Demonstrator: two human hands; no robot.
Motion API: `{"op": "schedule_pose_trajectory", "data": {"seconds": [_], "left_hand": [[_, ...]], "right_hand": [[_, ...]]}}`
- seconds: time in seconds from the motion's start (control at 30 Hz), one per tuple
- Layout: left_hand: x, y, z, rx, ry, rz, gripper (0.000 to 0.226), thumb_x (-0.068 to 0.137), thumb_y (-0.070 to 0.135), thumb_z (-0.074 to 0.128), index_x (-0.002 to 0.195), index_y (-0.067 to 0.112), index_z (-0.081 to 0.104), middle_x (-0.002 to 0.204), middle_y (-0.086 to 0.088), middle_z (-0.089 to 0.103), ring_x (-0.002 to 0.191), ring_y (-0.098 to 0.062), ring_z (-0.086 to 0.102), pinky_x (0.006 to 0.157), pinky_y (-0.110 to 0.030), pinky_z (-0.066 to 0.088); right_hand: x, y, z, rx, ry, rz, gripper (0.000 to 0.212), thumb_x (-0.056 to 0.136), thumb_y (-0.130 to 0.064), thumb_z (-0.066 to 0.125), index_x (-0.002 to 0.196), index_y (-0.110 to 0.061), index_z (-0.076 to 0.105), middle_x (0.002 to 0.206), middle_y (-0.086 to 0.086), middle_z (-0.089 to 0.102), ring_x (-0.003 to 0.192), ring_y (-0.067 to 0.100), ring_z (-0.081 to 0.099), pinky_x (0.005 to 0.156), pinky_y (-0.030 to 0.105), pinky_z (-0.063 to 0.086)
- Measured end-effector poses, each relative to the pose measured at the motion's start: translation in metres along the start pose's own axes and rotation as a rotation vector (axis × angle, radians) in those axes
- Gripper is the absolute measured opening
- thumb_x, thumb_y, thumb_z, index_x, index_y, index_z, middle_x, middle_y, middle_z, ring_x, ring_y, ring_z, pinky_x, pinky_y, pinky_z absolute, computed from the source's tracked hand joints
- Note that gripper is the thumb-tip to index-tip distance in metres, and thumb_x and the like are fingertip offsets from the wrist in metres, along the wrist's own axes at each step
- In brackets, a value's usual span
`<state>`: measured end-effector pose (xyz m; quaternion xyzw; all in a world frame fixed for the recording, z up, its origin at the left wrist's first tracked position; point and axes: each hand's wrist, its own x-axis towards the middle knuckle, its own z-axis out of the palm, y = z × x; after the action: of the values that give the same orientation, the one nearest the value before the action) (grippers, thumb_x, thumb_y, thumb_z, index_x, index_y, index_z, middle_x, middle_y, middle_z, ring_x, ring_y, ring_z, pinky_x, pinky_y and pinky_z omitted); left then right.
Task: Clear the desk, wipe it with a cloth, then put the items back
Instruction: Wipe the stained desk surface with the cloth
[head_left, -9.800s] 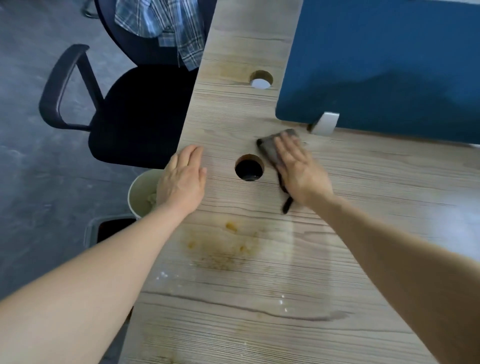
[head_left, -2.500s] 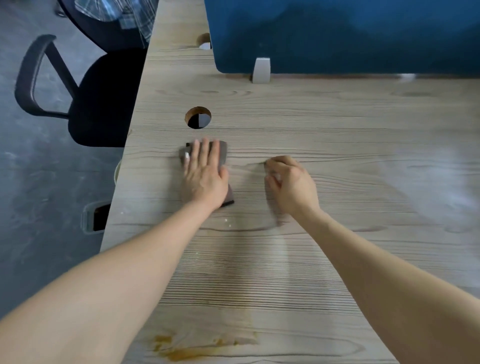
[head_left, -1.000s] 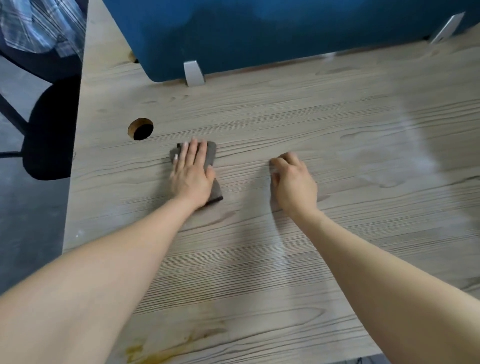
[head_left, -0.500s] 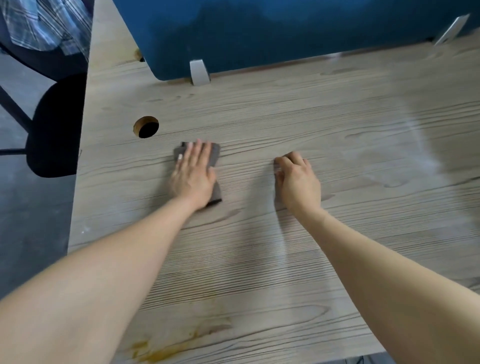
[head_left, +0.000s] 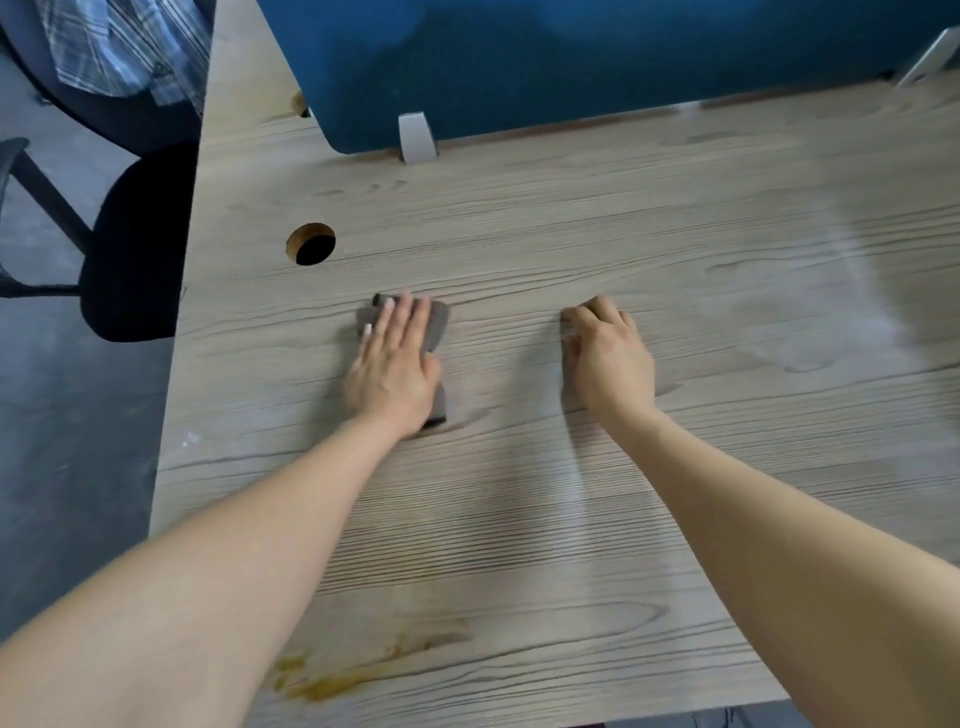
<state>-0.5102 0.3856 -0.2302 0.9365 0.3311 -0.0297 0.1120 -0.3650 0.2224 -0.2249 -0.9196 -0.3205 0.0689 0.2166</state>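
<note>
My left hand (head_left: 393, 366) lies flat with straight fingers on a folded grey cloth (head_left: 439, 325), pressing it onto the light wood-grain desk (head_left: 597, 218). Most of the cloth is hidden under the palm; its edges show past the fingertips and by the wrist. My right hand (head_left: 610, 358) rests on the desk to the right of the cloth, fingers curled under, with nothing visible in it. A yellow-brown stain (head_left: 332, 680) marks the desk near its front edge, by my left forearm.
A round cable hole (head_left: 310, 244) sits left of the cloth. A blue divider panel (head_left: 571, 57) with a white bracket (head_left: 417, 137) stands along the back. Off the desk's left edge stands a black office chair (head_left: 135, 244) draped with a plaid shirt (head_left: 124, 52).
The cloth passed from my right hand to my left since the earliest frame. Over the last second both hands kept their poses on the desk; only the view shifted slightly.
</note>
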Motion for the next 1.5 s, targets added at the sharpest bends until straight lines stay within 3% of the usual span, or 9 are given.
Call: {"op": "schedule_pose_trajectory", "data": {"seconds": [0.13,0.3,0.47,0.67,0.93,1.27,1.5], "left_hand": [[-0.001,-0.004,-0.001,-0.028,0.048,-0.282,0.063,0.097,0.025,0.034,0.151,0.019,0.003,0.159,-0.001,-0.004,0.146,-0.015,-0.006,0.118,-0.032,-0.005],[-0.027,0.049,0.019,-0.055,0.029,-0.074,0.064,0.097,0.027,0.033,0.151,0.022,-0.002,0.158,0.003,-0.011,0.145,-0.012,-0.011,0.113,-0.027,-0.013],[-0.030,0.021,0.013,-0.050,-0.035,0.093,0.065,0.097,0.032,0.030,0.149,0.028,-0.008,0.157,0.010,-0.015,0.143,-0.005,-0.014,0.116,-0.025,-0.011],[-0.036,-0.060,0.000,-0.056,0.014,-0.058,0.063,0.098,0.029,0.032,0.150,0.026,-0.003,0.158,0.008,-0.011,0.144,-0.007,-0.012,0.115,-0.025,-0.011],[-0.052,-0.179,-0.022,-0.047,0.060,-0.225,0.059,0.098,0.027,0.028,0.151,0.020,0.003,0.159,0.002,-0.007,0.145,-0.012,-0.010,0.117,-0.030,-0.009],[-0.117,-0.175,-0.015,-0.093,0.052,-0.232,0.063,0.098,0.026,0.035,0.151,0.020,0.001,0.158,0.003,-0.010,0.145,-0.014,-0.012,0.118,-0.034,-0.007],[-0.073,-0.197,-0.024,-0.094,0.047,-0.186,0.061,0.098,0.029,0.033,0.151,0.019,0.005,0.159,0.002,-0.006,0.145,-0.014,-0.011,0.114,-0.032,-0.010]], "right_hand": [[-0.002,0.000,0.001,0.003,0.002,-0.003,0.020,0.093,-0.012,0.046,0.107,-0.008,0.061,0.113,0.005,0.052,0.104,0.027,0.044,0.059,0.033,0.041],[0.004,-0.011,-0.002,-0.018,-0.077,0.097,0.025,0.090,-0.006,0.048,0.111,-0.011,0.060,0.119,0.003,0.048,0.111,0.026,0.040,0.065,0.032,0.037],[-0.014,-0.065,0.014,0.040,-0.090,-0.007,0.029,0.086,-0.003,0.048,0.112,-0.009,0.061,0.120,0.006,0.049,0.110,0.028,0.042,0.068,0.030,0.035],[-0.036,-0.141,0.056,0.062,-0.143,-0.060,0.032,0.089,-0.001,0.043,0.116,-0.010,0.058,0.125,0.005,0.047,0.115,0.027,0.041,0.074,0.033,0.042],[-0.048,-0.172,0.084,-0.082,-0.117,-0.038,0.033,0.092,-0.003,0.043,0.120,-0.014,0.056,0.129,0.001,0.046,0.118,0.027,0.035,0.073,0.027,0.034],[-0.049,-0.171,0.085,-0.177,-0.099,-0.095,0.030,0.093,-0.006,0.048,0.120,-0.013,0.058,0.124,0.006,0.050,0.112,0.032,0.041,0.067,0.028,0.029],[-0.051,-0.169,0.083,-0.182,-0.099,-0.130,0.032,0.093,-0.009,0.050,0.124,-0.013,0.057,0.126,0.006,0.051,0.112,0.033,0.040,0.068,0.028,0.030]]}}
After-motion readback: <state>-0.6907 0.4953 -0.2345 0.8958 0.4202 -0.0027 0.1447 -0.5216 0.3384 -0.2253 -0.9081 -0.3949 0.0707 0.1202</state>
